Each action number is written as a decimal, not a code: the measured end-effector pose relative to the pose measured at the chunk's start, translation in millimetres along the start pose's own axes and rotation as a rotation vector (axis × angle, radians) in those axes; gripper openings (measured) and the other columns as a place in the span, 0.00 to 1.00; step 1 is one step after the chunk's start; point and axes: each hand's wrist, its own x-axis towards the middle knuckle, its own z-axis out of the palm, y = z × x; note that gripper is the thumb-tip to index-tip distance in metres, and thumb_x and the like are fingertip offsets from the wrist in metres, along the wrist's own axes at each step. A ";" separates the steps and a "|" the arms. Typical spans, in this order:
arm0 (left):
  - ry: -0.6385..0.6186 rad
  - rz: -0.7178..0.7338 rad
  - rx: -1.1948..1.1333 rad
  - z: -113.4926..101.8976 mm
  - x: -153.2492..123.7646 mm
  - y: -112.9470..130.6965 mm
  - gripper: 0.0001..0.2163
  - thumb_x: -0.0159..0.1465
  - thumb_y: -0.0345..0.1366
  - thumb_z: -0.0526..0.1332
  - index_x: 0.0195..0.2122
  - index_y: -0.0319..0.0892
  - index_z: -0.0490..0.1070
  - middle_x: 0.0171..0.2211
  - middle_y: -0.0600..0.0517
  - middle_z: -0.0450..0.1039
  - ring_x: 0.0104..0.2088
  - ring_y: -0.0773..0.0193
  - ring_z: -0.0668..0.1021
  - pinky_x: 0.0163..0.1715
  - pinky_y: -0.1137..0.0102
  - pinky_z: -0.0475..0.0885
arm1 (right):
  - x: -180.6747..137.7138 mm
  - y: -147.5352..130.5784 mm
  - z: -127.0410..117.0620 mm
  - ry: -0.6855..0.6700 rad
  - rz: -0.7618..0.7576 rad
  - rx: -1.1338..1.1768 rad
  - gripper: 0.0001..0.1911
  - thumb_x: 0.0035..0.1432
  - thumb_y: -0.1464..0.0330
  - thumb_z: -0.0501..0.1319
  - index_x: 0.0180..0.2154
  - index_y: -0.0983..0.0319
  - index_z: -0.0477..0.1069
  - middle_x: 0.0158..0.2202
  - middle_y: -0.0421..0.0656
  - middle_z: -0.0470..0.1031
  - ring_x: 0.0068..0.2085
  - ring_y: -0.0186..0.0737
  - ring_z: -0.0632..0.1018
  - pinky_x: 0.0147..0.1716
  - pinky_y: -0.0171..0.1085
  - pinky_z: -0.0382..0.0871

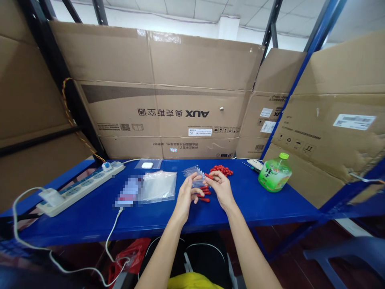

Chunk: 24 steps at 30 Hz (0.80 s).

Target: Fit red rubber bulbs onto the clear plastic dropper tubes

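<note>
My left hand (185,195) is curled, its thumb and fingertips closed around what looks like a thin clear plastic tube. My right hand (221,189) pinches a small red cap (208,176) at the tube's end, close to the left fingertips. Whether cap and tube are joined is too small to tell. Beyond my left hand lies a bunch of clear tubes (190,171). A heap of loose red caps (224,170) sits just past my right hand. Between my hands, several red-ended pieces (205,199) lie on the blue table (240,208), partly hidden by the left fingers.
Clear plastic bags (159,187) and a phone with a blurred screen (129,192) lie to the left. A power strip (84,188) with a plugged charger is farther left. A white case (147,165) rests behind. A green bottle (274,173) stands right. Cardboard (120,60) walls the back.
</note>
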 end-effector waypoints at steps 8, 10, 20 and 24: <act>-0.034 -0.012 -0.610 -0.9 7.1 -4.8 0.16 0.67 0.41 0.62 0.28 0.42 0.57 0.28 0.56 0.61 0.22 0.74 0.64 0.19 0.78 0.61 | -22.4 5.1 16.0 0.054 -0.064 -0.100 0.15 0.53 0.59 0.71 0.38 0.58 0.71 0.33 0.41 0.79 0.33 0.41 0.81 0.38 0.41 0.78; -0.059 -0.037 -0.700 -4.8 7.6 -3.1 0.16 0.68 0.40 0.59 0.26 0.42 0.54 0.27 0.56 0.58 0.21 0.73 0.62 0.18 0.77 0.60 | -28.8 6.4 15.9 0.046 -0.082 -0.138 0.14 0.53 0.60 0.71 0.37 0.58 0.72 0.33 0.41 0.79 0.35 0.41 0.81 0.39 0.40 0.78; -0.087 -0.094 -0.774 -1.0 6.3 -1.4 0.17 0.69 0.33 0.55 0.24 0.42 0.50 0.26 0.55 0.54 0.22 0.73 0.59 0.18 0.78 0.59 | -41.4 12.8 22.9 0.128 -0.101 -0.056 0.12 0.53 0.62 0.72 0.38 0.59 0.77 0.37 0.44 0.82 0.37 0.44 0.83 0.42 0.44 0.79; -0.107 -0.131 -0.773 1.0 4.9 -1.2 0.16 0.70 0.33 0.54 0.25 0.42 0.50 0.26 0.55 0.53 0.22 0.72 0.59 0.18 0.78 0.59 | -42.1 11.8 23.1 0.110 -0.090 -0.028 0.12 0.50 0.63 0.73 0.37 0.59 0.78 0.36 0.44 0.83 0.37 0.44 0.83 0.43 0.44 0.79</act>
